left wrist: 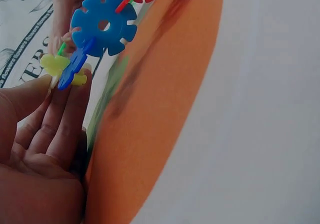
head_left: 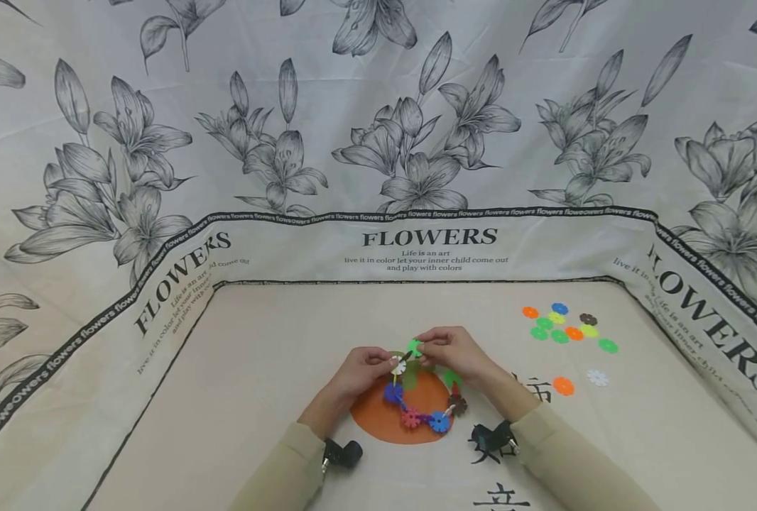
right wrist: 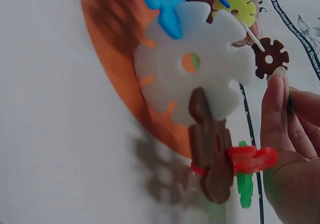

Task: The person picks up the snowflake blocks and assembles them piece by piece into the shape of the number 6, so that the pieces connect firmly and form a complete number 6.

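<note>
My left hand (head_left: 362, 370) pinches one end of a chain of colourful notched plastic discs, near a white disc (head_left: 398, 366). Thumb and fingertips of my right hand (head_left: 453, 350) pinch a bright green disc (head_left: 415, 347), right beside a brown disc (right wrist: 270, 58) at that same end. From there the chain hangs in a loop through a dark blue disc (head_left: 393, 393), a pinkish red disc (head_left: 410, 419) and a light blue disc (head_left: 439, 422). Its other end has a brown piece (right wrist: 210, 149), a red piece (right wrist: 255, 159) and a green piece (right wrist: 245, 184).
An orange round print (head_left: 378, 426) lies under the chain on the pale cloth (head_left: 225, 440). Several loose discs are grouped at the back right, among them a blue disc (head_left: 559, 309). An orange disc (head_left: 564, 386) and a white disc (head_left: 598, 377) lie nearer. Flowered cloth (head_left: 417, 234) stands behind.
</note>
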Demonstrator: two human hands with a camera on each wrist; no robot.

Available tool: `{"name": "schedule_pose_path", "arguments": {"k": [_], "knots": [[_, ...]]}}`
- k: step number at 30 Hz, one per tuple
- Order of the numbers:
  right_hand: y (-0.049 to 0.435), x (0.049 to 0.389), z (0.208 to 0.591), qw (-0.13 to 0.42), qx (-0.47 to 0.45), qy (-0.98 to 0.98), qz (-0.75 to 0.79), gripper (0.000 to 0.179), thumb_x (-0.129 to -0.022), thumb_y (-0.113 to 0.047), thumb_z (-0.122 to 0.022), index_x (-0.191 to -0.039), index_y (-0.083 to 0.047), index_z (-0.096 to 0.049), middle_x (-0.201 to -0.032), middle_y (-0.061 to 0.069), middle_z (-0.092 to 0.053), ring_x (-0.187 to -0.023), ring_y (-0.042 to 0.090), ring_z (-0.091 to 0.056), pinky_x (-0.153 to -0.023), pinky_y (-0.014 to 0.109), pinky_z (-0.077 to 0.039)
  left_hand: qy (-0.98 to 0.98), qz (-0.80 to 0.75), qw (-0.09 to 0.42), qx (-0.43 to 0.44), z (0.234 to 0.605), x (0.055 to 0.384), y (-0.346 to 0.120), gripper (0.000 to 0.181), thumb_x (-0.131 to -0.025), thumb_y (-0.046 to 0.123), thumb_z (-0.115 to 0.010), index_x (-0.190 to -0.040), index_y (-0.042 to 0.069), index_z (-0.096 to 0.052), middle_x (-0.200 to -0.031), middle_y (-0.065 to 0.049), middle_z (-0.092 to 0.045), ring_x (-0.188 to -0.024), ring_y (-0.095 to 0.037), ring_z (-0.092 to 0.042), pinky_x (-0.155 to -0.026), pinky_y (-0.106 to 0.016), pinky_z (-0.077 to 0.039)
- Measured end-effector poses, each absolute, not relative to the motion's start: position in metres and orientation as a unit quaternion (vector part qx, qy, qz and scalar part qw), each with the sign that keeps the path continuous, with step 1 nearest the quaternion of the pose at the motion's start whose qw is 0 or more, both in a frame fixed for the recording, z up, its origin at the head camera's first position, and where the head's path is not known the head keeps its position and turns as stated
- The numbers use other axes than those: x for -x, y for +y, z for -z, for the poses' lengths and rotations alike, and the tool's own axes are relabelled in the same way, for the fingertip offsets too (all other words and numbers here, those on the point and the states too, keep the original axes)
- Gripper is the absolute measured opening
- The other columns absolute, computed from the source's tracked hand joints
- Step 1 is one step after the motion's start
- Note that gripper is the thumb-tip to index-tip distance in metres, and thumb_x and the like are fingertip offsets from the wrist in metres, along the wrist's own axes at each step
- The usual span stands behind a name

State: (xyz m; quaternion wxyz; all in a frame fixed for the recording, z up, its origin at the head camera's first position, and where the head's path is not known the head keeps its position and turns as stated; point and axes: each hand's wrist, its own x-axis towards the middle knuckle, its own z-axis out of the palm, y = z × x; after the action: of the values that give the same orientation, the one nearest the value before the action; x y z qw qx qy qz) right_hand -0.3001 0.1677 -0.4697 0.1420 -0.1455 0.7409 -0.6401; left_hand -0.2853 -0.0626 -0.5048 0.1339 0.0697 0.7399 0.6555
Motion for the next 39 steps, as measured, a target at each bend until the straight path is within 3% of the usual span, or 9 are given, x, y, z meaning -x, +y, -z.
{"name": "schedule_pose_path", "arguments": {"k": [6,16,24,30,39], "knots": [[0.158,0.299,0.469,0.107,0.118,0.748,0.645,0.027,-0.099,-0.003,-0.064,-0.119,0.015,-0.065,-0.101,0.022,-0.075,-0.081,0.020,-0.074,-0.079,0.034,-0.061,0.736,-0.664,0.119,-0.048,0.502,0.286,-0.060,0.019,-0.097,0.016,-0.071,-0.100,-0.003,-0.071,-0.089,-0.009,-0.077,-0.085,-0.013,-0.071,-0.087,-0.029,-0.054],[0.149,0.297,0.472,0.086,0.115,0.737,0.661,0.026,-0.099,0.001,-0.063,-0.117,0.018,-0.064,-0.097,0.027,-0.075,-0.078,0.020,-0.076,-0.078,0.037,-0.061,0.739,-0.667,0.095,-0.015,0.505,0.286,-0.058,0.019,-0.095,0.016,-0.074,-0.099,-0.003,-0.072,-0.088,-0.009,-0.076,-0.082,-0.013,-0.070,-0.085,-0.031,-0.057],[0.156,0.290,0.471,0.133,0.139,0.750,0.633,0.032,-0.102,-0.001,-0.057,-0.130,0.014,-0.060,-0.108,0.026,-0.072,-0.091,0.027,-0.074,-0.089,0.042,-0.059,0.752,-0.643,0.133,-0.054,0.509,0.285,-0.065,0.022,-0.095,0.021,-0.074,-0.102,-0.001,-0.074,-0.092,-0.007,-0.077,-0.086,-0.012,-0.068,-0.085,-0.027,-0.051],[0.157,0.289,0.467,0.153,0.182,0.760,0.605,0.037,-0.102,-0.003,-0.057,-0.136,0.011,-0.057,-0.115,0.025,-0.069,-0.097,0.033,-0.072,-0.091,0.043,-0.058,0.767,-0.621,0.138,-0.080,0.510,0.286,-0.067,0.028,-0.096,0.032,-0.073,-0.105,0.006,-0.075,-0.097,-0.002,-0.075,-0.092,-0.014,-0.065,-0.090,-0.033,-0.050],[0.150,0.291,0.464,0.187,0.223,0.754,0.589,0.033,-0.102,-0.001,-0.056,-0.133,0.010,-0.059,-0.114,0.021,-0.070,-0.095,0.023,-0.072,-0.089,0.037,-0.059,0.757,-0.631,0.137,-0.101,0.507,0.288,-0.065,0.029,-0.099,0.030,-0.070,-0.110,0.003,-0.072,-0.104,-0.005,-0.076,-0.098,-0.015,-0.067,-0.093,-0.034,-0.052]]}}
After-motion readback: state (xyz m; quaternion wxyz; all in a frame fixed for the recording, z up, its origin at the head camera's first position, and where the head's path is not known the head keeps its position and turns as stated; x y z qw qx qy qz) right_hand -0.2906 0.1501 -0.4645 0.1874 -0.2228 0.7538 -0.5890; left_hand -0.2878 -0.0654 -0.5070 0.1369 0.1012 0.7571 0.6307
